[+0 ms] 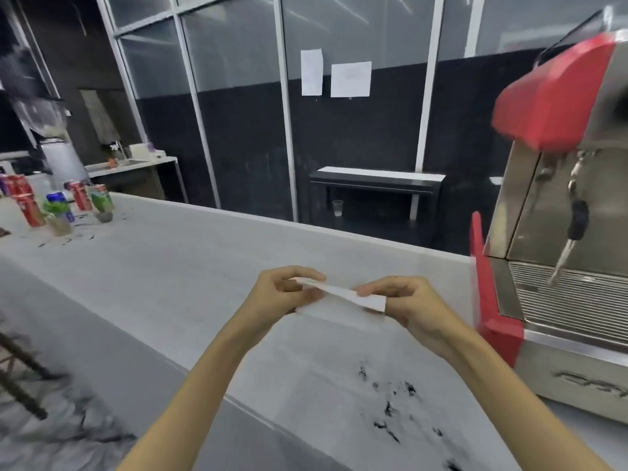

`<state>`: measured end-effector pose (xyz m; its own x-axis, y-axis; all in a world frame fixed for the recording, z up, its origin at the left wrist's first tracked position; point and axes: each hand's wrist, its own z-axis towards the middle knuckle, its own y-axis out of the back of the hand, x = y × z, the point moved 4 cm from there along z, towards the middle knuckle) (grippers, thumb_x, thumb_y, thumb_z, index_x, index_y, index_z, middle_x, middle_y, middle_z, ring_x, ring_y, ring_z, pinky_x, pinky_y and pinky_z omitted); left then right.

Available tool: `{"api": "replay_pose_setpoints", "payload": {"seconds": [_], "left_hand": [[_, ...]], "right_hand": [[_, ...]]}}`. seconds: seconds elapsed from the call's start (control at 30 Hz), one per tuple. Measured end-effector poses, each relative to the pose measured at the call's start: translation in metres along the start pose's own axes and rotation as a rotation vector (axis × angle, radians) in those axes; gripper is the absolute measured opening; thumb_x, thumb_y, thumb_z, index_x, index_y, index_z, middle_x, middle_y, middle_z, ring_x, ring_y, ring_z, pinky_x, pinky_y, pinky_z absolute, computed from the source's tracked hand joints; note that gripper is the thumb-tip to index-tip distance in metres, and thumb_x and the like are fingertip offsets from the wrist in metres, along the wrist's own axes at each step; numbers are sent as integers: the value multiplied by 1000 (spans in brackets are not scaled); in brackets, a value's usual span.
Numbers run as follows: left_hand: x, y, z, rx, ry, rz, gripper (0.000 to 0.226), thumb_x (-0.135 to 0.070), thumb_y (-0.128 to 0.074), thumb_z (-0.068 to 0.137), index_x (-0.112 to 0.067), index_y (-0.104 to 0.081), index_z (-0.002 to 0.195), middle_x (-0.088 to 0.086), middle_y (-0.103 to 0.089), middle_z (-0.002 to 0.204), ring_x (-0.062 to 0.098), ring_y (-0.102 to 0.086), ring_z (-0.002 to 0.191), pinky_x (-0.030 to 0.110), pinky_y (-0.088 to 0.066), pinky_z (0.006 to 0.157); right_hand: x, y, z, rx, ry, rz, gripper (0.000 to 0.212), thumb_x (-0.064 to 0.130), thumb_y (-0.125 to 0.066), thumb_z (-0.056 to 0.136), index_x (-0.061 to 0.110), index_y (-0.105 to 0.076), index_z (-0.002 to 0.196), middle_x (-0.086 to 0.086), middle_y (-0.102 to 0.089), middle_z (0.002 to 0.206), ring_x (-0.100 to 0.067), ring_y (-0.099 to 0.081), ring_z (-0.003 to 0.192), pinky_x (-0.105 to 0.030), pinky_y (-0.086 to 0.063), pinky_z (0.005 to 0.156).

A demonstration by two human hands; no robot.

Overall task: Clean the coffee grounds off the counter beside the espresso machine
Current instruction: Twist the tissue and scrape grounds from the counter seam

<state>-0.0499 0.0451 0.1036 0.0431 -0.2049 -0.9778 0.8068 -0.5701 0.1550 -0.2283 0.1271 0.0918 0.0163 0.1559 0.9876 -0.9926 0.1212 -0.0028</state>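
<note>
**Both hands hold a tissue above the bench**

The left hand (283, 290) and right hand (407, 305) each pinch one end of a white folded tissue (343, 297), fingers closed on it, raised over the pale bench (176, 266). Dark coffee grounds (390, 409) lie scattered on the bench nearer the camera, just left of the red and steel espresso machine (560, 232). Drink cans (27, 202) and small plants (59, 215) stand at the far left.

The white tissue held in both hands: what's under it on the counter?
Under the white tissue only bare grey counter shows; the strip directly beneath is covered. The coffee grounds lie nearer, beside the espresso machine.
</note>
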Motion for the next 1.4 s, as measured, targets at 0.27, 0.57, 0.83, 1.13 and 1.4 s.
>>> {"api": "replay_pose_setpoints", "payload": {"seconds": [0.27,0.57,0.83,1.13,1.4], "left_hand": [[23,29,78,362,161,-105,42,9,-36,87,-8,-74,81,-2,-75,87,12,-69,81,19,-57,67],[56,30,148,369,9,51,8,-10,-69,79,-15,-74,84,-4,-72,78,6,-65,70,14,-52,62],[149,-6,191,495,-60,548,17,-4,-64,79,-12,-75,90,4,-75,91,7,-66,75,4,-49,62],[179,-6,213,531,-382,832,19,-3,-58,84,-11,-73,95,0,-59,89,15,-53,86,23,-46,68],[172,-7,214,649,-377,916,23,-26,-55,87,-11,-72,88,1,-63,94,18,-56,87,33,-50,74]], "right_hand": [[-1,12,44,-70,-44,-171,43,-16,-47,81,14,-76,70,3,-76,74,-16,-68,67,-19,-53,54],[-17,12,76,-368,-92,-384,13,1,-64,80,12,-72,81,5,-69,61,-2,-56,52,-11,-46,52],[-115,40,106,-403,-417,-776,17,-4,-60,72,9,-70,70,5,-59,61,2,-53,48,-8,-38,47],[-153,37,125,-287,-280,-1175,14,1,-56,85,0,-69,83,1,-52,73,-12,-42,76,-29,-42,69],[-146,36,123,-283,-343,-1166,25,21,-57,86,4,-69,71,-2,-63,86,-11,-42,84,-30,-45,72]]}}
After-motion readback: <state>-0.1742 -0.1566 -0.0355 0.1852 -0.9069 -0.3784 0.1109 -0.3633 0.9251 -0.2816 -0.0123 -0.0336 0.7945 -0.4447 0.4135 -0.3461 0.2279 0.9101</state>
